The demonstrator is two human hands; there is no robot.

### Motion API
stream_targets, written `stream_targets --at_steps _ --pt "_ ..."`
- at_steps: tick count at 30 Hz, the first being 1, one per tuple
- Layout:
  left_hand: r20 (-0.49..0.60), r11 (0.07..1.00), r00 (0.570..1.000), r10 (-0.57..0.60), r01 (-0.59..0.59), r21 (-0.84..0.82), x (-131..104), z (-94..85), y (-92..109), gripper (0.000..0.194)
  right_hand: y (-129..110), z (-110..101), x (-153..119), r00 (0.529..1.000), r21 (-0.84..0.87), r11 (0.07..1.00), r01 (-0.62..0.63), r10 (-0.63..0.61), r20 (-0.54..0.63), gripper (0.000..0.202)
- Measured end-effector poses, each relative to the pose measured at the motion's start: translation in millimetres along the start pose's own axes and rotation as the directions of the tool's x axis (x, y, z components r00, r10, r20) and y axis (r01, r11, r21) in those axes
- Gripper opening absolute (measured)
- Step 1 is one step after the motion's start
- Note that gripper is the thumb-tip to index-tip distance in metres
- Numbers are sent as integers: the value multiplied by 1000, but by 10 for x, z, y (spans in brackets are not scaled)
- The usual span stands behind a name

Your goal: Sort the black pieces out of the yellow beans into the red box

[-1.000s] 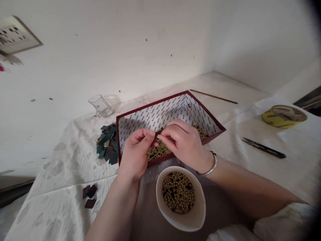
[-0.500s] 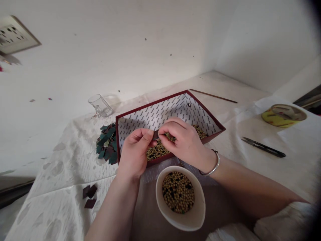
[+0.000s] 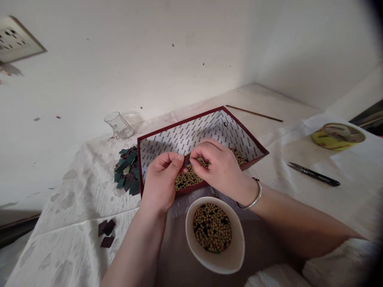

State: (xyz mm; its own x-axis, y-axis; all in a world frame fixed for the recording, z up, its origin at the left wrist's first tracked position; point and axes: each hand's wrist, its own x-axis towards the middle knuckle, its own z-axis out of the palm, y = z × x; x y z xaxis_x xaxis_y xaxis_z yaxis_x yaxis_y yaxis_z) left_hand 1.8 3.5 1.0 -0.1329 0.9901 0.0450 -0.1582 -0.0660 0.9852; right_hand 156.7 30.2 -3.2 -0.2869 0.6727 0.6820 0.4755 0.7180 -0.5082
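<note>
My left hand (image 3: 161, 179) pinches a small dark piece (image 3: 186, 160) between thumb and fingers, above a dark red box (image 3: 163, 141) with a printed white lining. Close beside it, my right hand (image 3: 220, 169) has thumb and forefinger pressed together at the piece's edge; whatever tiny thing sits in that pinch is too small to name. Yellowish and black beads (image 3: 187, 181) cover part of the box floor. Nearer to me stands a white cup (image 3: 238, 251) with similar beads (image 3: 212, 229) inside.
Left of the box lies a pile of dark green and maroon pieces (image 3: 127, 169), with several maroon squares (image 3: 107, 241) nearer me. A glass mug (image 3: 121, 126) stands behind. To the right are thread snips (image 3: 314, 174), a yellow round container (image 3: 335, 139) and a thin stick (image 3: 254, 113).
The right fingertips have shifted slightly at the edge of the dark piece, with a little more gap between the hands. The left hand keeps its hold.
</note>
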Motion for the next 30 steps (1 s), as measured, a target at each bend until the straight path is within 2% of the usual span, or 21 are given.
stream_targets --at_steps 4,9,13,18,21,23,24,25,27,28,29,30 --pt "6 1000 1000 5 -5 -1 -11 -4 2 13 4 5 -5 999 -30 998 47 -46 16 9" --pt "5 1000 1000 8 -8 9 -2 -4 -12 13 12 4 -5 999 -38 999 19 -20 -27 9" --pt "7 1000 1000 13 -13 12 8 -1 -14 14 -2 8 -22 997 -48 996 80 -79 11 8" --pt "-2 999 1000 18 -18 50 6 -9 -23 15 27 5 14 1000 -29 999 -18 17 -24 8" --pt "-15 1000 1000 9 -8 16 5 8 -8 15 -16 -102 43 998 55 998 -37 39 -40 8" --pt "-48 1000 999 9 -9 10 4 24 14 15 -102 -236 50 1000 159 987 3 -8 27 10" --pt "-67 1000 998 4 -3 13 3 30 26 15 -155 -313 49 992 222 975 25 -52 117 11" --pt "-84 1000 996 -6 7 15 1 32 36 14 -207 -390 48 966 281 959 42 -111 234 12" --pt "-104 1000 994 -20 23 22 1 28 42 14 -279 -517 53 838 353 935 45 -228 496 10" --pt "-102 999 995 -21 24 28 2 21 38 14 -286 -557 62 772 363 931 35 -256 581 8" --pt "-96 999 995 -13 16 34 3 13 31 15 -267 -577 75 736 356 934 25 -258 625 6" --pt "-89 999 996 -1 4 35 6 6 21 15 -222 -576 92 742 332 943 18 -235 628 4"
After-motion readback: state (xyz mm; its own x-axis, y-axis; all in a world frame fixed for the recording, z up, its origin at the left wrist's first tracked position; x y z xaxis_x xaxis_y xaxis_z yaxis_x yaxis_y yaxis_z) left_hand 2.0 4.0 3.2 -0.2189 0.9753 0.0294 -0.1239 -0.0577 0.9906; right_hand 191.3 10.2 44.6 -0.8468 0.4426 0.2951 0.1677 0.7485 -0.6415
